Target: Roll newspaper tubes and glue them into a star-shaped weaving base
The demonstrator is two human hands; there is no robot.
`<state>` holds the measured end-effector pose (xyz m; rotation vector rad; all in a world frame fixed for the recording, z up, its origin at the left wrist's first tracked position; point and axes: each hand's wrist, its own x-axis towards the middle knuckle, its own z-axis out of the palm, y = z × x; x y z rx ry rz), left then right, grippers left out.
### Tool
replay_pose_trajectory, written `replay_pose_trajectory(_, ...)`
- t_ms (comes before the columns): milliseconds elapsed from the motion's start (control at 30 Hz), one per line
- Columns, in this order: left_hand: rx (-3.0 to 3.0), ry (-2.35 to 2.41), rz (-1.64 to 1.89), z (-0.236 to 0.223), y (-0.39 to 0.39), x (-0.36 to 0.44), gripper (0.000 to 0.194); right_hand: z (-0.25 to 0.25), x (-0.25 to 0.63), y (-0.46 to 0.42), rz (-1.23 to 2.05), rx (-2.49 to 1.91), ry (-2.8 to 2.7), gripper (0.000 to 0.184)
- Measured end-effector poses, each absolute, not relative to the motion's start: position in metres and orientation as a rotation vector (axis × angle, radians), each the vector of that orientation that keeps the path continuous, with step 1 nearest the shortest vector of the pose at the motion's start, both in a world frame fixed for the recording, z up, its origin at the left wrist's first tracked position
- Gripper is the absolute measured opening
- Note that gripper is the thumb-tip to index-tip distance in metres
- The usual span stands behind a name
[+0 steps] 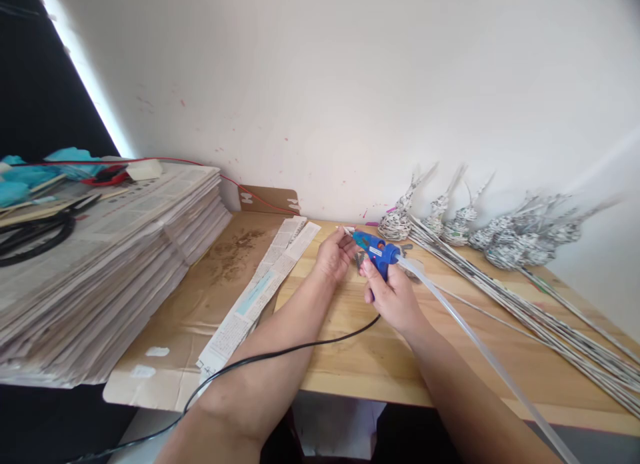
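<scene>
My right hand [393, 296] is wrapped round the handle of a blue hot glue gun [376, 248], its nozzle pointing left. A long translucent glue stick [477, 344] sticks out of the gun's back end and runs down to the lower right. Close to the nozzle is my left hand [336, 254], fingers curled together around a small pale piece at the fingertips, too small to name. Some grey bits lie on the table behind the gun, partly hidden by it. The gun's black cord [300, 346] passes across my left forearm.
Thin rolled newspaper sticks [500, 285] lie on the wooden table [360, 377] at right. Several woven paper figures [457, 224] stand against the wall. Newspaper strips [260, 287] rest on cardboard [200, 297] at left, beside a tall newspaper stack [150, 271] with scissors [45, 231] on top.
</scene>
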<state>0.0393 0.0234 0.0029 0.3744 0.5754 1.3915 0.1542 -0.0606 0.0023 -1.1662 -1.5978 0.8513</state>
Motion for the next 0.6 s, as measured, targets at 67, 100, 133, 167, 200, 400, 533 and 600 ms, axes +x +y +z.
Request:
replay_pose_trajectory(67, 0.379, 0.570, 1.389, 0.0024, 0.0234, 0.0397, 0.022, 0.0018, 0.1544, -0.0597, 0.837, -1.175, -1.604, 0.033)
replay_pose_trajectory(100, 0.386, 0.562, 1.388, 0.0019, 0.0236, 0.0399, 0.022, 0.0016, 0.1545, -0.0593, 0.832, -1.182, -1.606, 0.033)
replay_pose_trajectory(133, 0.392, 0.554, 1.389, 0.0012, 0.0238, 0.0400, 0.022, 0.0015, 0.1544, -0.0591, 0.827, -1.188, -1.605, 0.034)
replay_pose_trajectory(167, 0.396, 0.548, 1.388, 0.0005, 0.0240, 0.0401, 0.022, 0.0016, 0.1543, -0.0590, 0.825, -1.192, -1.603, 0.034)
replay_pose_trajectory(200, 0.399, 0.545, 1.387, -0.0002, 0.0243, 0.0402, 0.022, 0.0018, 0.1541, -0.0591, 0.824, -1.195, -1.601, 0.034)
replay_pose_trajectory(400, 0.405, 0.546, 1.379, -0.0021, 0.0253, 0.0401, 0.023, 0.0044, 0.1540, -0.0613, 0.824, -1.230, -1.617, 0.035)
replay_pose_trajectory(533, 0.406, 0.550, 1.377, -0.0014, 0.0246, 0.0402, 0.023, 0.0052, 0.1559, -0.0619, 0.787, -1.272, -1.644, 0.034)
replay_pose_trajectory(600, 0.405, 0.554, 1.375, -0.0009, 0.0239, 0.0403, 0.023, 0.0058, 0.1564, -0.0624, 0.781, -1.284, -1.650, 0.034)
